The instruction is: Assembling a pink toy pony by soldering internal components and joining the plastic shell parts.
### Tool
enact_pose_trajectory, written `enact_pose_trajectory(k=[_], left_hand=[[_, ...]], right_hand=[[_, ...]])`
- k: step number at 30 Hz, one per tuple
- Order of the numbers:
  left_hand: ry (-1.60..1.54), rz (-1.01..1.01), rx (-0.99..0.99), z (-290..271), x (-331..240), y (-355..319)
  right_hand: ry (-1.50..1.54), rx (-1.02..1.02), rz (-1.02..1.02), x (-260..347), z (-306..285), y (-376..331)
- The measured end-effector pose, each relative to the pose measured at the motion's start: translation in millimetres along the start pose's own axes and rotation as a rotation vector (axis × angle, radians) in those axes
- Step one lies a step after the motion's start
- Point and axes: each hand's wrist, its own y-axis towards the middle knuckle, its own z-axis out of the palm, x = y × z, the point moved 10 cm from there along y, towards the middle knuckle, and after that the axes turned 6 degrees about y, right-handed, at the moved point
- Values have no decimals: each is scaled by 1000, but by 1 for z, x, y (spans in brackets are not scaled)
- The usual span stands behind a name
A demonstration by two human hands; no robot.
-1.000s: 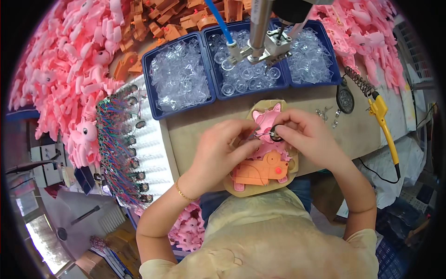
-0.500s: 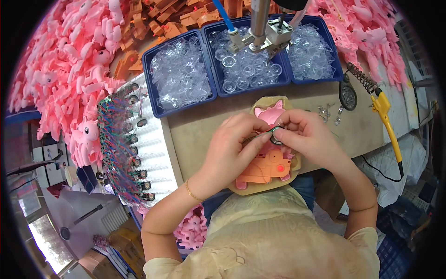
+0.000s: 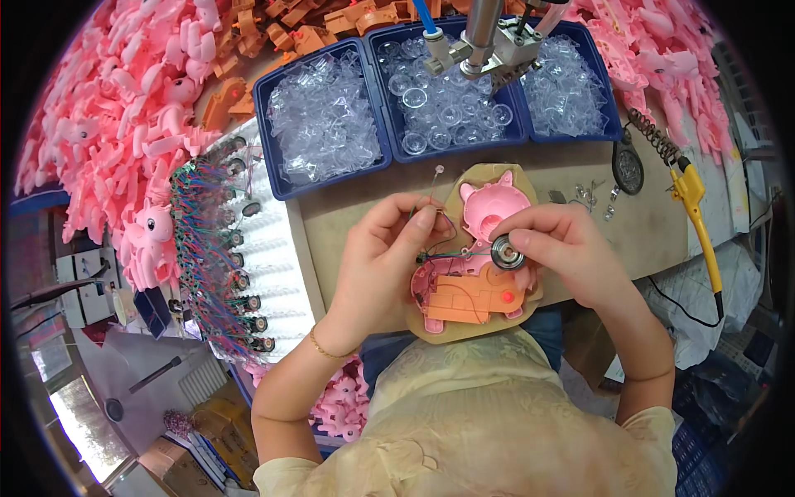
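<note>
Between the thumb and fingers of my right hand [image 3: 567,248] is a small round speaker [image 3: 508,252], held over the pink toy shell. My left hand [image 3: 385,257] pinches thin wires [image 3: 443,222] that lead toward the speaker; a tiny pale part on a wire sticks up above its fingertips. Below both hands the open pink toy shell [image 3: 495,203] lies in a tan holder [image 3: 534,184]. An orange plastic housing [image 3: 464,298] with a red round spot fills the body half of the shell.
Blue bins [image 3: 381,99] of clear plastic parts stand beyond the holder, under a metal machine head [image 3: 484,50]. Wired speakers [image 3: 236,240] line a white tray at left. Pink toy parts [image 3: 124,124] are heaped far left. A yellow soldering iron [image 3: 696,215] hangs at right.
My hands have drawn apart, the left toward the left and the right slightly rightward and down. The speaker's face and the wires now show, and the shell's round head cavity is uncovered.
</note>
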Motion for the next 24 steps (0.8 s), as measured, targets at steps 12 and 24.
enact_pose_trajectory(k=[12, 24], left_hand=[[-325, 18, -324, -62, 23, -51], [624, 224, -186, -15, -3, -37]], right_hand=[[143, 51, 26, -6, 4, -7], [42, -21, -35, 0, -23, 7]])
